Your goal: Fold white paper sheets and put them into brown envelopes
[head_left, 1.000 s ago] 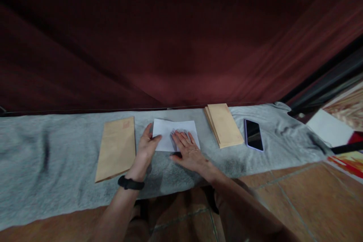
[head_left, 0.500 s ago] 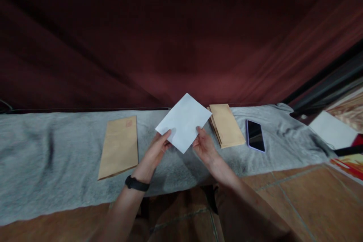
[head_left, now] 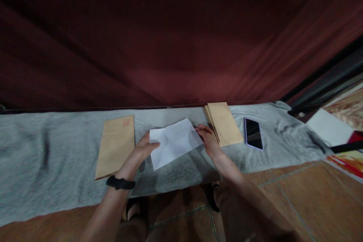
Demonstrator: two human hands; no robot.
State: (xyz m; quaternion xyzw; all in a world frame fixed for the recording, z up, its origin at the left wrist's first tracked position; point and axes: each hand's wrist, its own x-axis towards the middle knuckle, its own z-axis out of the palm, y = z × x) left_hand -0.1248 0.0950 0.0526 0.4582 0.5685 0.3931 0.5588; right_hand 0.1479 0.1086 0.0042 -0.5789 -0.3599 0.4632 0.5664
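Observation:
A white sheet of paper (head_left: 175,141) is stretched between my hands, low over the grey cloth. My left hand (head_left: 146,146) grips its left edge, thumb on top and the other fingers mostly hidden beneath. At the right edge, the bent fingers of my right hand (head_left: 208,138) close on the paper; the thumb is hard to make out. A brown paper envelope (head_left: 115,143) with a small reddish print lies left of my left hand. Just beyond my right hand is a small stack of brown envelopes (head_left: 225,124).
A phone (head_left: 253,133) in a purple case lies right of the stack. Grey cloth (head_left: 65,159) covers the long narrow surface, with a dark red curtain (head_left: 176,53) behind it. Tiled floor (head_left: 297,193) shows in front, and a white panel (head_left: 331,126) stands far right.
The paper has turned from a diamond position to lie more lengthwise, and has come lower. My left hand has moved left; my right hand has shifted slightly right along with the edge.

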